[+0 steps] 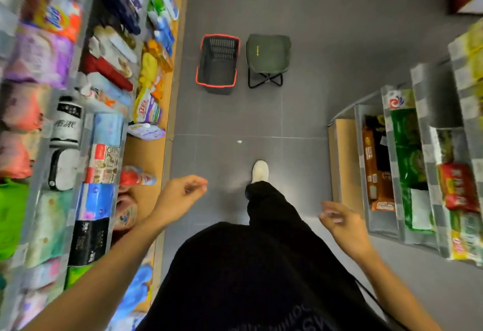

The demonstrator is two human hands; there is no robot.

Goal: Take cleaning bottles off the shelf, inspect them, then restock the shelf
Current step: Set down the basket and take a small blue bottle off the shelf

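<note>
Floor (300, 111): grey tiles are running up the middle of the frame as an aisle between two racks; a small white scrap (239, 142) is lying near the centre.
Left shelves (146, 153): filling the left edge and carrying blurred packets and rolls.
Right shelves (418, 82): stepping down the right edge and holding green, red and orange packets.
Cleaning bottles (164, 25): blue, white and green ones are standing packed together on the lowest left shelf, in the upper left; the labels are too blurred to read.
Basket (209, 69): black with a red rim, sitting on the floor at upper centre, its slotted bottom showing.
Stool (268, 54): green and folding, standing just beside the basket towards the right of the frame.
Left hand (180, 195): hanging over the floor at lower centre-left, near the left shelves, fingers loosely curled, grip released and holding nothing.
Right hand (339, 223): hanging at lower right near the right shelves, fingers loosely curled, grip released.
White shoe (260, 171): resting on the tiles at centre, below a black trouser leg.
</note>
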